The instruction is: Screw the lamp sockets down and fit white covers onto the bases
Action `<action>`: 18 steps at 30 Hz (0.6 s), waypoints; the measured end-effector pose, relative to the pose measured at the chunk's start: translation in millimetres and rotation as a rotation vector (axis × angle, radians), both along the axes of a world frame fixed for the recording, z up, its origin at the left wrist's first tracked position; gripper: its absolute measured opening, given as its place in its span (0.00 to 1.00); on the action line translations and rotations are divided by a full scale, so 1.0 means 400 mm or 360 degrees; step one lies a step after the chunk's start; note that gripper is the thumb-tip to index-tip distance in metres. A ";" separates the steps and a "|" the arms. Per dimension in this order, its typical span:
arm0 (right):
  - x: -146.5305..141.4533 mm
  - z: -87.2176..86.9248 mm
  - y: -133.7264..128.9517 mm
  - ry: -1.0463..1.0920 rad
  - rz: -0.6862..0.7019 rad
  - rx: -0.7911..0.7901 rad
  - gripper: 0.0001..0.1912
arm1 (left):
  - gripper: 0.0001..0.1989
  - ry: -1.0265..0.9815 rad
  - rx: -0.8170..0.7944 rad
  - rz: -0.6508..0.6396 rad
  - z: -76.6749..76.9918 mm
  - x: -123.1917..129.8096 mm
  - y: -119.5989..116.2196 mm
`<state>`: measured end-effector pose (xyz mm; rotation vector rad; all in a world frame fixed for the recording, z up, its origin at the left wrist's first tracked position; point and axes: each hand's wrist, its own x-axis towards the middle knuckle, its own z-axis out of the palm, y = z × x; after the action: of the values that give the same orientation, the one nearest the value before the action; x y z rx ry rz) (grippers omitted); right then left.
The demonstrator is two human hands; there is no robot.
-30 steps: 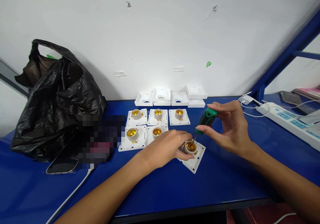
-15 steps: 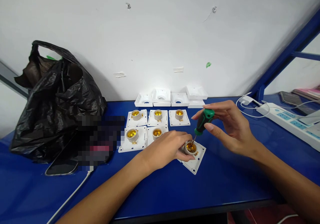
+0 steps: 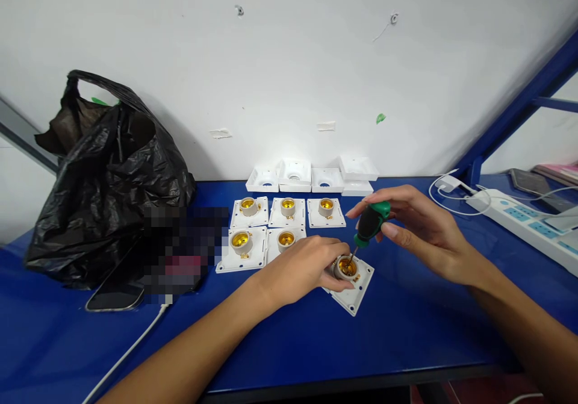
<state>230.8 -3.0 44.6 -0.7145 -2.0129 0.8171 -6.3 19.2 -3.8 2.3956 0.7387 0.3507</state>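
My left hand point(image 3: 311, 264) grips the round collar of a lamp socket point(image 3: 347, 268) on a white square base, pinning it to the blue table. In my right hand point(image 3: 419, 232) is a short green-and-black screwdriver point(image 3: 372, 223), held between thumb and fingers. Its shaft leans down into the brass-coloured inside of the socket; the very tip is hard to make out. Behind my left hand stand several like sockets on white bases, among them one partly covered by the hand point(image 3: 286, 241) and one at the back right point(image 3: 326, 207).
White square covers point(image 3: 327, 179) lie along the wall, some stacked. A black plastic bag point(image 3: 112, 181) stands at the left, near a phone point(image 3: 115, 292) and a white cable point(image 3: 130, 350). A white power strip point(image 3: 524, 220) with cords lies at the right.
The screwdriver handle has tilted further to the right, with my right hand shifting slightly right. My left hand keeps its hold on the socket. The whole view has shifted a little.
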 end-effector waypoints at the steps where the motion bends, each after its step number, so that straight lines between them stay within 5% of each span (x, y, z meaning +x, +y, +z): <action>1: 0.003 0.003 0.001 -0.0003 0.0039 -0.0041 0.18 | 0.14 0.0001 0.0003 -0.0002 0.001 0.000 0.000; 18: 0.013 0.011 0.023 0.0076 0.0322 -0.0198 0.16 | 0.14 -0.0026 -0.0021 -0.0010 -0.003 0.000 0.001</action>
<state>235.9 6.1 49.0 -0.5600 -2.0270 1.0749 -6.2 19.7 -5.2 2.3794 0.7236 0.3608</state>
